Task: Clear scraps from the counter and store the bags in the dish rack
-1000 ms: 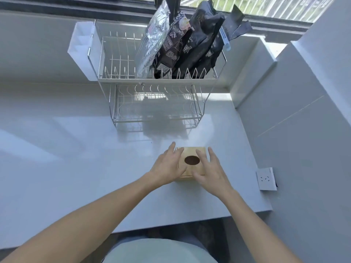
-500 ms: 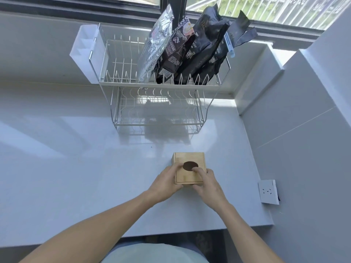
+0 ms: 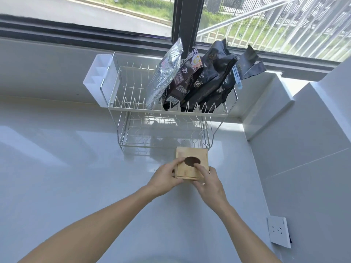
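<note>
A small wooden box [image 3: 191, 171] with an oval hole in its lid sits on the white counter [image 3: 66, 168], just in front of the wire dish rack [image 3: 167, 111]. My left hand [image 3: 165, 179] grips its left side, thumb on the lid. My right hand [image 3: 207, 179] grips its near right corner, one finger at the hole's edge. Several bags stand in the rack's upper tier: a silver foil bag [image 3: 163, 76] and dark bags [image 3: 210, 80], one with a pale blue clip [image 3: 237, 77].
A white plastic cutlery holder [image 3: 98, 80] hangs on the rack's left end. The rack's lower tier holds nothing. A white wall with a socket [image 3: 278, 232] bounds the counter on the right. A window runs behind the rack.
Both hands have closed on the box from its sides and pushed it away from me, up to the rack's front. The camera has tilted up toward the window.
</note>
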